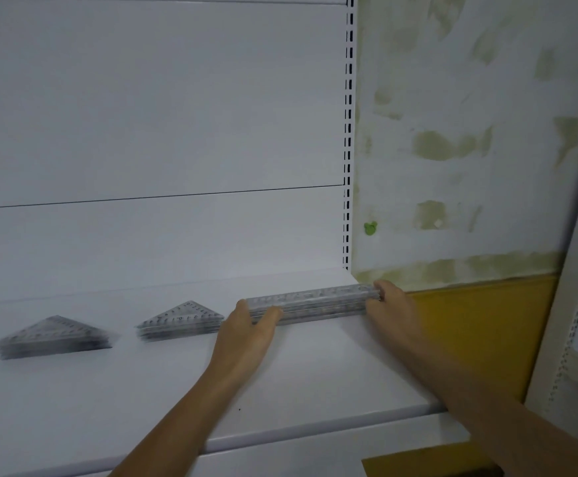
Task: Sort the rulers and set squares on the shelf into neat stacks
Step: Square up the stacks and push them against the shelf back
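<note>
Ruler stack (315, 302) lay at the right end of the shelf (315, 376). Your left hand (250, 327) and right hand (391, 306) clamped its ends, fingers curled round. I judged it light, stiff, slick plastic; the end grip looked apt, though layers could slide.

Premises: a shop or its stockroom, on this evidence. A white metal shelf (315, 380) of retail type lies under both hands, with flat white back panels (160, 132) above them. A slotted upright (349, 132) stands above the right hand (392, 306). Stock is grouped by kind: rulers (315, 301) held between the hands, and set squares (181, 320) in two piles left of the left hand (246, 327). The wall (453, 98) right of the upright is patchily painted.
</note>
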`<state>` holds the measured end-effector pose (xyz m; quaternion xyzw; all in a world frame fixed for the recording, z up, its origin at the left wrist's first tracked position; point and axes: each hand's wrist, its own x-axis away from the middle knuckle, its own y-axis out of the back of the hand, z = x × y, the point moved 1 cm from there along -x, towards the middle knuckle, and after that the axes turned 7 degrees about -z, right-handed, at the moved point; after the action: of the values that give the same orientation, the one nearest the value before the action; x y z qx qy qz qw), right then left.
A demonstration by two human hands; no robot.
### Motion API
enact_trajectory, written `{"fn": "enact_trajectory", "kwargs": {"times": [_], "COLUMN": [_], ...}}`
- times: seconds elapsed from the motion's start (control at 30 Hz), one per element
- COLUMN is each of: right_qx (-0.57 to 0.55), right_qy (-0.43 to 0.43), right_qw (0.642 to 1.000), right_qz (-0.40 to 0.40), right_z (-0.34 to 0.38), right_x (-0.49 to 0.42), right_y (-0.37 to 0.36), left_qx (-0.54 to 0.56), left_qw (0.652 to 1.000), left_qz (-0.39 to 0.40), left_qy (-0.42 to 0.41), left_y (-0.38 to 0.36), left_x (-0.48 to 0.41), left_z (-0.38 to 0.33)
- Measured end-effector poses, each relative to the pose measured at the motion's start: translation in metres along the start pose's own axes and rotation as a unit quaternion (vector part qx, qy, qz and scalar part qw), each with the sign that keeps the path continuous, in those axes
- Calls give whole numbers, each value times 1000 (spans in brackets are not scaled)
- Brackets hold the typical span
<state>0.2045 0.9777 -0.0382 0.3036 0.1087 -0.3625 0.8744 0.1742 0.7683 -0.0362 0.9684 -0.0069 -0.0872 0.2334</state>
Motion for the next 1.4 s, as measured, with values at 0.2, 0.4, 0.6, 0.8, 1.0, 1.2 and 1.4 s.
{"fn": "enact_trajectory", "kwargs": {"times": [0.2, 0.4, 0.6, 0.8, 1.0, 1.2, 1.4], "right_qx": [-31, 30, 205, 359, 392, 402, 412], "right_qy": [-52, 15, 172, 134, 154, 202, 204], "right_qw": [998, 999, 952, 861, 833, 813, 803], "right_qz": [8, 2, 145, 334, 358, 370, 379], "right_z": [-4, 4, 21, 26, 31, 37, 39], "right_x": [-6, -9, -42, -70, -81, -84, -83], "right_y": [-2, 3, 19, 21, 13, 7, 6], "left_qx": [-111, -204, -205, -389, -399, -381, -383], "left_qw": [991, 958, 930, 874, 872, 869, 862], "left_qz": [-4, -24, -28, 108, 193, 194, 180], "left_qy": [-76, -201, -302, -269, -207, -248, -278], "left_y": [15, 28, 29, 29, 25, 23, 20], "left_x": [-10, -18, -28, -62, -86, -96, -97], "left_z": [-3, -13, -32, -26, -22, -16, -16]}}
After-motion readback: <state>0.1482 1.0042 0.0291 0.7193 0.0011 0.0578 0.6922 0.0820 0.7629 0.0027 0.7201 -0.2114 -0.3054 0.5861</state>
